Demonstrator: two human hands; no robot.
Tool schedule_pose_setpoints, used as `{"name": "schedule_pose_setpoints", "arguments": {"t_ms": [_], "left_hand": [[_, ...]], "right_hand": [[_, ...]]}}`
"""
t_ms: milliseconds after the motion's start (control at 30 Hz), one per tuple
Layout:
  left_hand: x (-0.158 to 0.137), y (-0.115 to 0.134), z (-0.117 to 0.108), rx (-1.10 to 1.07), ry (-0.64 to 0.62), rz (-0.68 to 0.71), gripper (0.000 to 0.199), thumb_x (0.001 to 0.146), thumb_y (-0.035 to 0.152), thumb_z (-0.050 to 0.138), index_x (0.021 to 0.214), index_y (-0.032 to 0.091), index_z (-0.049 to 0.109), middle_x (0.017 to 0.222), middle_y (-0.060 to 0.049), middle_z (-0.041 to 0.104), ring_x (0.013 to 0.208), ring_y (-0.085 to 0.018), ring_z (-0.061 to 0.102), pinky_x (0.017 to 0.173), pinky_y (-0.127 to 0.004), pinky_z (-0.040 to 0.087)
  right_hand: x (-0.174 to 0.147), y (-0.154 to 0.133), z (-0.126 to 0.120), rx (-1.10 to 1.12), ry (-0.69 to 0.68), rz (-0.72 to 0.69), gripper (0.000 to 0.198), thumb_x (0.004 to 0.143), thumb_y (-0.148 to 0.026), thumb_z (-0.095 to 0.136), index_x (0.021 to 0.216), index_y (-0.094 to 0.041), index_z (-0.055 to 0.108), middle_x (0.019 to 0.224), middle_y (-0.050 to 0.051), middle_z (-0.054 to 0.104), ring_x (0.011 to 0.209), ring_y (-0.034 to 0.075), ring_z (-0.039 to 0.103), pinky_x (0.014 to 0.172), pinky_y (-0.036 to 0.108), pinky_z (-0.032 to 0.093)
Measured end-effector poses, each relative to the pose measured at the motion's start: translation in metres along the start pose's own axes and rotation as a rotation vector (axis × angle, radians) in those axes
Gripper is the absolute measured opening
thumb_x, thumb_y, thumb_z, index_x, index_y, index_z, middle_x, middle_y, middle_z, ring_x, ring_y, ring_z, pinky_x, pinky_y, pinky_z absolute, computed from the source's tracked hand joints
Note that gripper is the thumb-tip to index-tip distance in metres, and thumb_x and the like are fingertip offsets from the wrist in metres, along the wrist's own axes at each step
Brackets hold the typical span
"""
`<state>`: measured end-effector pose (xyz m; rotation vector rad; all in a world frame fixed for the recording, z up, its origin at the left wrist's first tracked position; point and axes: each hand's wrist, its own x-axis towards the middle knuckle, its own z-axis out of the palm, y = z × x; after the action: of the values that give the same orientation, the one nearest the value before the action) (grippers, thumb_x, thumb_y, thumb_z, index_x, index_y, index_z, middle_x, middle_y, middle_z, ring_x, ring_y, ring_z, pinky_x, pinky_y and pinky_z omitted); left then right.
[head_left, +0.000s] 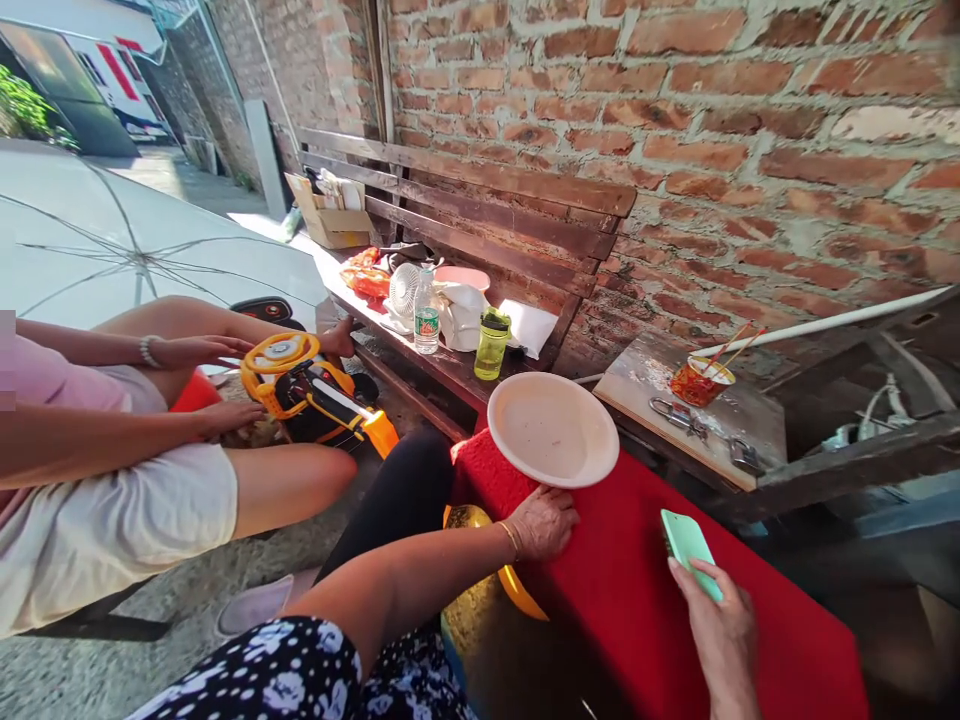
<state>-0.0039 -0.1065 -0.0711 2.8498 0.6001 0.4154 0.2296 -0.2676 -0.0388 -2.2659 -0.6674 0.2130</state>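
In the head view my left hand (pixel 546 522) rests on the red-covered surface, right against the near rim of a white plastic basin (pixel 556 432). Its fingers are curled and partly hidden, so what they hold, if anything, cannot be made out. The basin stands upright, with a few small dark specks inside, partly on a red textured cloth (pixel 491 465). My right hand (pixel 720 615) grips a mint-green phone (pixel 690 550) over the red covering (pixel 630 570). Under my left forearm an orange-yellow basin (pixel 517 590) is partly visible, with grainy yellowish stuff near it.
At left sits another person, hands (pixel 225 415) beside an orange-and-black toy vehicle (pixel 315 390). A wooden bench (pixel 480 210) holds a water bottle (pixel 426 320), green cup (pixel 492 343) and fan (pixel 405 290). Padlocks (pixel 679 413) and a noodle cup (pixel 701 382) lie on a board at right.
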Motion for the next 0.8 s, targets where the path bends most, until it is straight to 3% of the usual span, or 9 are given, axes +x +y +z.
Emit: {"name": "schedule_pose_setpoints", "arguments": {"t_ms": [200, 333, 533, 667, 800], "left_hand": [[-0.002, 0.000, 0.004, 0.011, 0.024, 0.032, 0.010, 0.094, 0.024, 0.058, 0.096, 0.018, 0.067, 0.098, -0.007, 0.065, 0.101, -0.023, 0.059, 0.100, -0.039, 0.041], [-0.004, 0.001, 0.004, 0.023, 0.040, 0.060, 0.011, 0.095, 0.025, 0.059, 0.093, 0.017, 0.066, 0.097, -0.006, 0.064, 0.101, -0.023, 0.059, 0.101, -0.040, 0.040], [-0.007, 0.005, -0.004, 0.008, 0.000, 0.054, 0.010, 0.095, 0.025, 0.059, 0.092, 0.017, 0.064, 0.097, -0.005, 0.065, 0.097, -0.022, 0.059, 0.098, -0.038, 0.041], [-0.008, 0.006, -0.006, -0.006, -0.034, 0.040, 0.010, 0.096, 0.025, 0.057, 0.093, 0.017, 0.063, 0.098, -0.006, 0.064, 0.100, -0.023, 0.059, 0.097, -0.038, 0.041], [-0.008, 0.006, -0.007, -0.009, -0.065, 0.030, 0.010, 0.096, 0.024, 0.055, 0.095, 0.018, 0.064, 0.100, -0.006, 0.064, 0.100, -0.023, 0.059, 0.097, -0.038, 0.042]], "right_hand": [[0.042, -0.048, 0.051, 0.065, -0.026, -0.031, 0.069, 0.055, -0.078, 0.063, 0.092, -0.021, 0.074, 0.090, 0.009, 0.063, 0.080, 0.029, 0.058, 0.075, 0.044, 0.048], [0.067, -0.071, 0.082, 0.119, -0.070, -0.099, 0.067, 0.060, -0.076, 0.061, 0.092, -0.019, 0.072, 0.083, 0.008, 0.064, 0.080, 0.028, 0.058, 0.074, 0.042, 0.047], [0.081, -0.077, 0.111, 0.051, -0.113, -0.186, 0.065, 0.057, -0.076, 0.059, 0.088, -0.020, 0.073, 0.083, 0.006, 0.055, 0.081, 0.028, 0.055, 0.079, 0.046, 0.047], [0.092, -0.046, 0.085, -0.046, -0.094, -0.215, 0.065, 0.056, -0.075, 0.059, 0.091, -0.023, 0.074, 0.084, 0.006, 0.052, 0.085, 0.031, 0.055, 0.085, 0.052, 0.047], [0.116, 0.032, 0.011, -0.281, 0.051, -0.071, 0.062, 0.062, -0.076, 0.056, 0.090, -0.024, 0.074, 0.070, 0.005, 0.047, 0.071, 0.033, 0.054, 0.070, 0.054, 0.049]]}}
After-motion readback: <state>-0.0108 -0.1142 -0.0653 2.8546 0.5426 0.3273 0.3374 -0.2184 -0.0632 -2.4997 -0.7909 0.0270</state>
